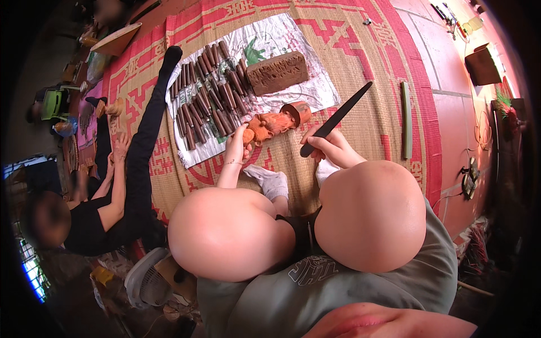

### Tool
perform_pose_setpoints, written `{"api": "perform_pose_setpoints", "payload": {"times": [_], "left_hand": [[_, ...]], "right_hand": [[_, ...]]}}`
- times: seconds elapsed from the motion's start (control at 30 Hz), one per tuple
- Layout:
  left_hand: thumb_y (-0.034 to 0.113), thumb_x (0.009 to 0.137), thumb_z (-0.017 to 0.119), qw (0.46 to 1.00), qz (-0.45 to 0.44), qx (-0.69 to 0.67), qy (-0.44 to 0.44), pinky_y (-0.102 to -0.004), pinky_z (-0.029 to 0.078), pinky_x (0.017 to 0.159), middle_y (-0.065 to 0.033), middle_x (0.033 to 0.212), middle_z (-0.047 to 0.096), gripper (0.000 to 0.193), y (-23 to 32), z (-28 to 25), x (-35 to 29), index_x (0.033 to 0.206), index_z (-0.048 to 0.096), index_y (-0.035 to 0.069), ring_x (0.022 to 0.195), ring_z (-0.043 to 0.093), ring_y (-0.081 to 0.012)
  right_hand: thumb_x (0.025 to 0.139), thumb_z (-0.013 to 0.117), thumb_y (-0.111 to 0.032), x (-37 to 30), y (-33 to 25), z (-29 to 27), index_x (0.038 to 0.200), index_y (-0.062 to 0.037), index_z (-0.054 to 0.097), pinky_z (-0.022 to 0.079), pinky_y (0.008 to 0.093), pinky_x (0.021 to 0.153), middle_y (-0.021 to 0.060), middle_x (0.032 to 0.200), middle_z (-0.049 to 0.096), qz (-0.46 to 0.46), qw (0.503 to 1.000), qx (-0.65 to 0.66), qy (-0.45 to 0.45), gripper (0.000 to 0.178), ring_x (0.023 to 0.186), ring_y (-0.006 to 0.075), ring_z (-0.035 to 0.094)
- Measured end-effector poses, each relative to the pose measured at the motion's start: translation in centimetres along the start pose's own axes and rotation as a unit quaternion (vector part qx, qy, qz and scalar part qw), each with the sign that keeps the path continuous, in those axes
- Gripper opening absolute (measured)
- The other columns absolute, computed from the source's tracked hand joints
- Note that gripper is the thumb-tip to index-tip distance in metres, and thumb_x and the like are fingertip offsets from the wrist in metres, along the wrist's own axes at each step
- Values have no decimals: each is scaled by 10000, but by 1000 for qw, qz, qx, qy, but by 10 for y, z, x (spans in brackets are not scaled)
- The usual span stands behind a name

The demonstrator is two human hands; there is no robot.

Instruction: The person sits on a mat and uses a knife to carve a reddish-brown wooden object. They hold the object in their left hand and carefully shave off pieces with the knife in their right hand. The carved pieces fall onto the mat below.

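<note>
My left hand point(236, 145) is wrapped round the lower end of a reddish-orange carved wooden figurine point(273, 125), which lies tilted with its hat-like top pointing right. In my right hand point(332, 147) is a long, flat, dark file point(340, 115), gripped near its lower end with the tip pointing up and right. The file is apart from the figurine. Just beyond the figurine, a brown rectangular block point(276, 73) with a rough, marked face rests on a white sheet point(301, 39). Many dark cylindrical tool handles point(217, 96) lie in rows on that sheet, left of the block.
A patterned red and straw mat point(360, 56) lies under everything. On its right side is a greenish strip point(406, 121). At left, a co-worker in black point(107, 219) sits with a leg stretched along the sheet. A pale fan point(147, 279) stands at lower left.
</note>
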State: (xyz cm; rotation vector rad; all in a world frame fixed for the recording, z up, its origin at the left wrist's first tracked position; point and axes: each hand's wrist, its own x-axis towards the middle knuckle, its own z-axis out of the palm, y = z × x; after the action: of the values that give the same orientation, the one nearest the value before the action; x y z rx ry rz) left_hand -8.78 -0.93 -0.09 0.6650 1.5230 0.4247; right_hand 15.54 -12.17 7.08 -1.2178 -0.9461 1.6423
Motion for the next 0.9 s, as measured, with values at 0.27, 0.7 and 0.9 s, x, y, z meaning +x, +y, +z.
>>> {"api": "perform_pose_setpoints", "payload": {"times": [0.27,0.7,0.9], "left_hand": [[554,792,459,996,-21,65,-56,-196,417,376,-59,578,563,531,-13,-27,26,843,578,39,393,504,-90],[419,770,617,977,187,105,-10,-174,368,349,-42,545,529,437,11,-3,17,828,463,14,375,499,-90],[356,792,612,976,195,100,-1,-185,405,359,-55,603,528,386,6,6,9,850,462,5,412,509,-95]], "right_hand": [[858,497,-181,-1,10,5,886,-36,575,382,180,488,2,678,552,129,991,16,-16,167,547,46,483],[868,479,-185,-22,44,-23,877,-41,584,403,183,457,13,676,553,98,990,38,99,178,522,61,506],[871,483,-161,-13,64,-34,924,-55,517,385,177,443,2,652,526,61,986,93,126,124,503,60,501]]}}
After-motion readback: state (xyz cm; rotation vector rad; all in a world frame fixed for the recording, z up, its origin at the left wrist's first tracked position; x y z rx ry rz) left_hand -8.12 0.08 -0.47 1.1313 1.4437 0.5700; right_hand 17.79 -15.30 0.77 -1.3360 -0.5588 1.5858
